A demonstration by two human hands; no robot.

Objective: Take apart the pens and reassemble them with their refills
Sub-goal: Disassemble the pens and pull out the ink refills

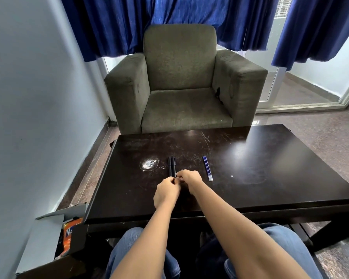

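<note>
Two black pens (171, 166) lie side by side on the dark table (250, 178), pointing away from me. A pair of blue refills (207, 170) lies to their right. My left hand (165, 192) and my right hand (189, 179) meet just in front of the pens' near ends, fingers pinched together on a small dark piece that is mostly hidden between them. I cannot tell whether it is a pen or only a part of one.
A grey-green armchair (179, 81) stands behind the table. A shiny smear (149, 164) marks the tabletop left of the pens. An open cardboard box (69, 228) with an orange packet sits on the floor at the left. Blue curtains (189, 15) hang behind.
</note>
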